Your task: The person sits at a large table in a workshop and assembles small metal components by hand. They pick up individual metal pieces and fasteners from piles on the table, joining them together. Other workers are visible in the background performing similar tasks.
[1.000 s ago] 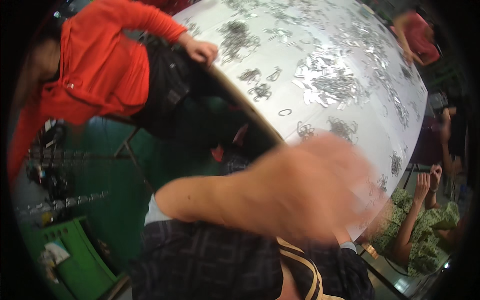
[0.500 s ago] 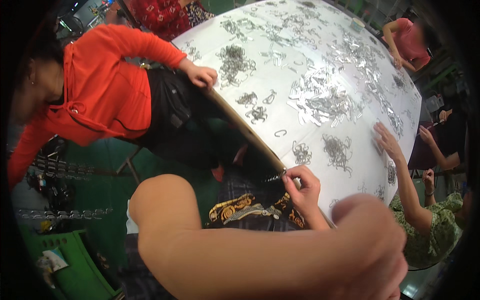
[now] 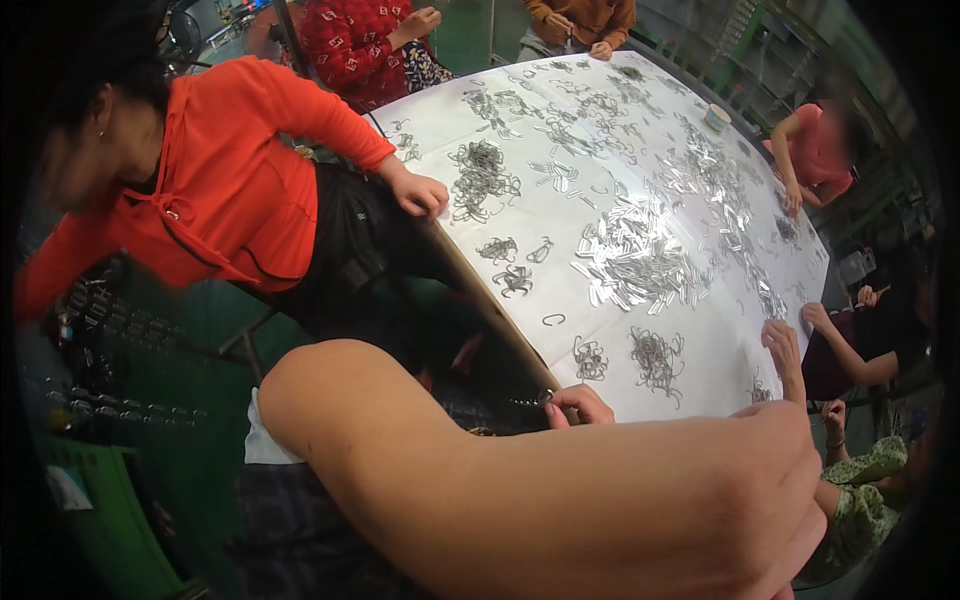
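Note:
My left forearm (image 3: pixel 520 490) crosses the foreground from the left and hides much behind it. My left hand (image 3: pixel 770 510), at its end on the lower right, has curled fingers; whatever they hold is out of sight. Beyond the forearm, at the near edge of the white table (image 3: pixel 530 300), my right hand (image 3: pixel 583 404) shows only its fingers and thumb. These pinch the end of a string of small shiny metal links (image 3: pixel 525 402) hanging off the edge. Closest to it on the tabletop are two heaps of bent wire hooks (image 3: pixel 655 360), with a single hook (image 3: pixel 553 320) apart.
A large pile of flat silver strips (image 3: pixel 640 265) covers the table's middle. More hooks (image 3: pixel 482 175) lie farther off, and a white tub (image 3: pixel 717 117) stands near the far right edge. A person in red (image 3: pixel 240 170) is at the left; several others work around the table.
The view has shifted, with more of the far side showing. My right hand is now mostly covered by my left forearm, still pinching the links. A co-worker's hand on the right has come lower.

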A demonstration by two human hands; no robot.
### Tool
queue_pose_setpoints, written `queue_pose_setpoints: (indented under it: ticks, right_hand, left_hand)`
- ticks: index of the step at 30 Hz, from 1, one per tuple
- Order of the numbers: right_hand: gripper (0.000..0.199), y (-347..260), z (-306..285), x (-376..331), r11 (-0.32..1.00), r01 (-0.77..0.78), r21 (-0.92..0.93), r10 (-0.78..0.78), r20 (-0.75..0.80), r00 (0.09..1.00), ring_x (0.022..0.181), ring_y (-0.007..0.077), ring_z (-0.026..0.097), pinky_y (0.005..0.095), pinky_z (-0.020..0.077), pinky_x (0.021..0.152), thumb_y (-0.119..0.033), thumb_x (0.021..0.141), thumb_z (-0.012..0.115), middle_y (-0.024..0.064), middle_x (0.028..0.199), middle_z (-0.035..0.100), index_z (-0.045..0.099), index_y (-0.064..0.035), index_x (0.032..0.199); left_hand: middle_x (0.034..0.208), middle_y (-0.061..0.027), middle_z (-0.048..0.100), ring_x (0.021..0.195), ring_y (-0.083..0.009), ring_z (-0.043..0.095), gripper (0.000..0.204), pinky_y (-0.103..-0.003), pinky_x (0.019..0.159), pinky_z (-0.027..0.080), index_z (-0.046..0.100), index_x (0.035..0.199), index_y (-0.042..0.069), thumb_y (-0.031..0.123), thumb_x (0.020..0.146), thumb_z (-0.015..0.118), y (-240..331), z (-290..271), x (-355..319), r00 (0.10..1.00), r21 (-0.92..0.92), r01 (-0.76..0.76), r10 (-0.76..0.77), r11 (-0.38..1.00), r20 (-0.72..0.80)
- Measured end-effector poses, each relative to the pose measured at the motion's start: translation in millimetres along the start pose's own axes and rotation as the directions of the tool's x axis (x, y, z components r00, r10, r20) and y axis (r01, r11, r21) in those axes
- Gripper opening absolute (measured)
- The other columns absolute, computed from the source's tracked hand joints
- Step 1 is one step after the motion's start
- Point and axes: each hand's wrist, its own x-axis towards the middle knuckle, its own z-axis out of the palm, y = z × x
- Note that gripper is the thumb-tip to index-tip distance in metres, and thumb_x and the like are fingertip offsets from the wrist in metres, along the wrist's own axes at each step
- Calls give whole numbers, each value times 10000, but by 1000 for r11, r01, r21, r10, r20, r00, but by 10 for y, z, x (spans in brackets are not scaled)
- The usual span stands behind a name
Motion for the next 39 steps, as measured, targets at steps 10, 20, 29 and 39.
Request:
queue_pose_setpoints:
  ticks: [10, 20, 29, 39]
  right_hand:
    - [74, 128, 4, -25, 998, 57, 17, -58, 66, 996, 742, 169, 632, 276, 494, 683, 42, 794, 679, 83, 828, 671, 669, 5, 856]
    - [108, 5, -20, -51, 1000, 19, 6, -19, 67, 998, 747, 169, 638, 274, 505, 687, 52, 785, 684, 81, 817, 654, 670, 3, 880]
    - [114, 171, -67, -148, 998, 32, 56, -35, 55, 998, 726, 200, 649, 286, 514, 638, 17, 802, 688, 94, 810, 634, 659, -6, 910]
    - [94, 371, -54, -203, 992, 81, 99, -84, 27, 996, 695, 225, 609, 326, 491, 611, -41, 814, 681, 85, 823, 615, 652, -27, 903]
  left_hand:
    - [801, -103, 553, 731, -273, 578, 147, -356, 629, 445, 586, 800, 40, 108, 685, 646, 35, -75, 31, 999, 27, -22, 21, 999, 40]
    - [748, -90, 526, 697, -264, 561, 143, -343, 598, 428, 571, 764, 37, 120, 669, 638, 107, -41, 145, 998, 14, -40, 40, 999, 49]
    - [700, -79, 503, 666, -257, 546, 144, -331, 571, 413, 557, 732, 34, 131, 655, 630, 7, -183, 250, 984, 67, -16, 4, 998, 177]
    - [732, -101, 534, 694, -311, 563, 82, -404, 623, 446, 593, 829, 33, 55, 783, 658, -838, 961, 329, 949, -246, 215, -143, 945, 282]
